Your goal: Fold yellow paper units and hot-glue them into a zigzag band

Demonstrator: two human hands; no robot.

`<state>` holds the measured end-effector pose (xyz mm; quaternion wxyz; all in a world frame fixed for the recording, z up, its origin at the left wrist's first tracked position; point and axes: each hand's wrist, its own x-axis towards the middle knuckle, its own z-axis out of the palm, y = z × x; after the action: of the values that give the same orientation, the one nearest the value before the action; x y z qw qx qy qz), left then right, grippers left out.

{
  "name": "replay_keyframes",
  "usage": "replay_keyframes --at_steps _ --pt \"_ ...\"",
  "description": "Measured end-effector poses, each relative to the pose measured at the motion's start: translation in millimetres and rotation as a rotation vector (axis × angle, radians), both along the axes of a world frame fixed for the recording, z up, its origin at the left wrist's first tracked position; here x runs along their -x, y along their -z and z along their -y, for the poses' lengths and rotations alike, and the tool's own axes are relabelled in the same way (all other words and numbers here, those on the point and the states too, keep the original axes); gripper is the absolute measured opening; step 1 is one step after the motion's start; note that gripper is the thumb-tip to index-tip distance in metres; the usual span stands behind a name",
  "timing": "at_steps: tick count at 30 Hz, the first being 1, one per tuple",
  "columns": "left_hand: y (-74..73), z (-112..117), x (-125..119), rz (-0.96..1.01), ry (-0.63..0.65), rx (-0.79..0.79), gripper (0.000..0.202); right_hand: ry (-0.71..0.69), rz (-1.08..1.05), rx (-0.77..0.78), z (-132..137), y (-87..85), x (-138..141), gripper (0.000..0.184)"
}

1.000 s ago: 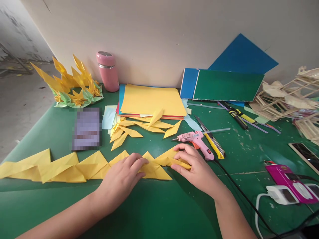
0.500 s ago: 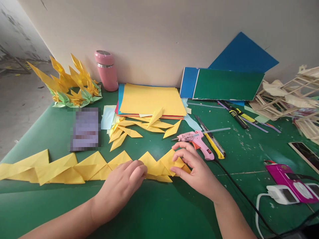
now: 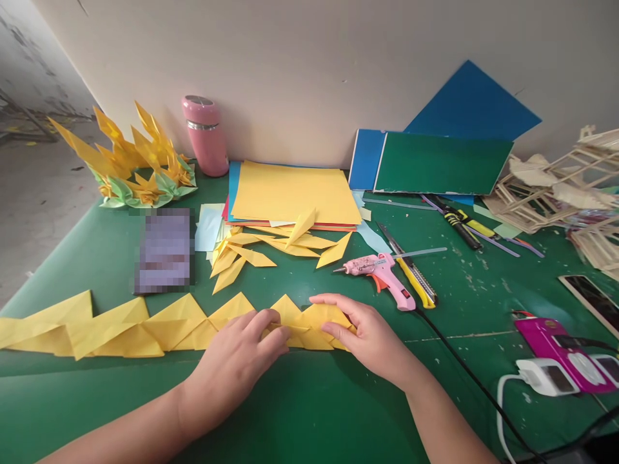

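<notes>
A long chain of folded yellow paper pieces (image 3: 120, 325) lies across the green table (image 3: 300, 412), from the left edge to the middle. My left hand (image 3: 236, 364) presses its fingertips on the chain's right part. My right hand (image 3: 365, 335) lies over the chain's last yellow piece (image 3: 309, 319), fingers curled down on it and pushing it against the piece before it. The two hands almost meet at the joint.
Loose yellow folded pieces (image 3: 271, 248) lie before a stack of coloured paper (image 3: 294, 193). A pink glue gun (image 3: 382, 274) and a yellow utility knife (image 3: 411, 274) lie right of my hands. A pink bottle (image 3: 206, 135), yellow paper flowers (image 3: 130, 164), a power strip (image 3: 565, 364).
My right hand slid the last yellow piece leftward into the chain's end. It lies flatter over it now. My left hand stayed on the chain.
</notes>
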<state>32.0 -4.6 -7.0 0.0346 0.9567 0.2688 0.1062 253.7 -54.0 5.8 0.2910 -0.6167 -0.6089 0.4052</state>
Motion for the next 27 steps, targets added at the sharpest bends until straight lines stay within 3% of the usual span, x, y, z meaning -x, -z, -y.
replay_keyframes --at_steps 9,20,27 --pt "4.1 -1.8 0.3 0.023 0.041 -0.007 0.028 -0.023 0.007 0.023 0.8 1.0 -7.2 0.03" --pt "1.5 -5.2 -1.1 0.009 0.08 0.111 0.038 -0.033 0.038 0.017 0.3 1.6 -10.2 0.03" --pt "-0.2 -5.0 -2.3 -0.041 0.097 0.054 0.038 -0.078 0.114 -0.036 0.2 -1.1 -9.4 0.027"
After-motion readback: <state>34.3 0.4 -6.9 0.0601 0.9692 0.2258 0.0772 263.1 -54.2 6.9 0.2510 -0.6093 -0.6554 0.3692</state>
